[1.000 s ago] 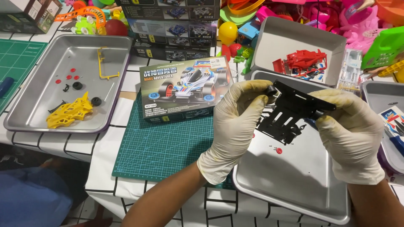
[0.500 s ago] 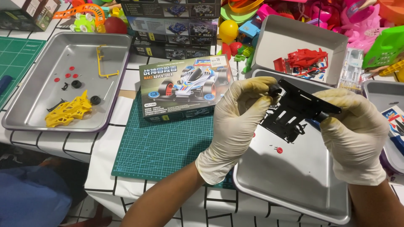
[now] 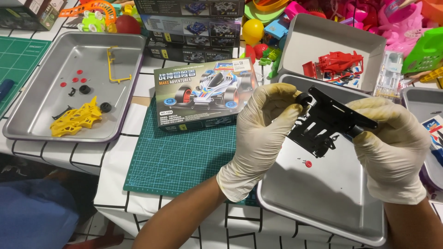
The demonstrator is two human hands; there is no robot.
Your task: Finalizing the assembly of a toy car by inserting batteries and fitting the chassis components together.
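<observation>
Gripping a black toy-car chassis (image 3: 325, 121) from both ends, the gloved left hand (image 3: 263, 133) pinched a small black wheel (image 3: 303, 98) at its upper corner while the gloved right hand (image 3: 392, 147) clamped the opposite end. It hung tilted above a steel tray (image 3: 323, 198), where a tiny red part (image 3: 308, 163) lay, near a model-car box (image 3: 203, 94) on a green cutting mat (image 3: 180, 157).

Bright even overhead light; soft shadows under hands; mild glare on metal tray (image 3: 323, 203); sharp focus throughout.
</observation>
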